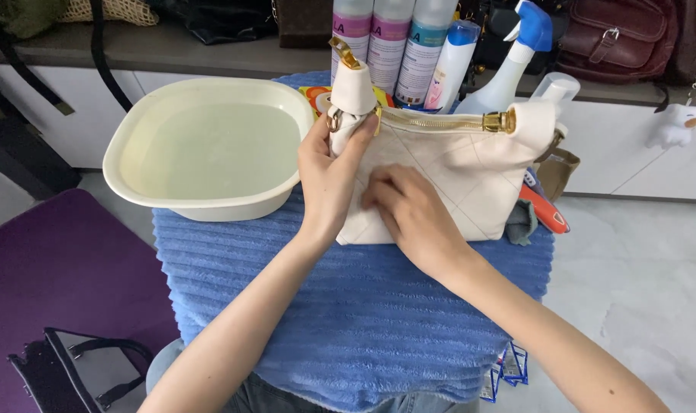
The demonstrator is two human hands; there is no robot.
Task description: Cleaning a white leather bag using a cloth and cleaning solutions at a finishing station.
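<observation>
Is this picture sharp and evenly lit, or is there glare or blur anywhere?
Head view: soft, even daylight and weak shadows; the cream handbag and both hands, left hand and right hand, are sharp; the water in the basin shows a pale sheen, no harsh glare; edges bend slightly.

Bare forearms – no sleeves, rings or watch.

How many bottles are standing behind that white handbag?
5 at least. Three tall cans stand side by side, then a blue-capped bottle and a spray bottle behind the white handbag; more may be hidden.
</observation>
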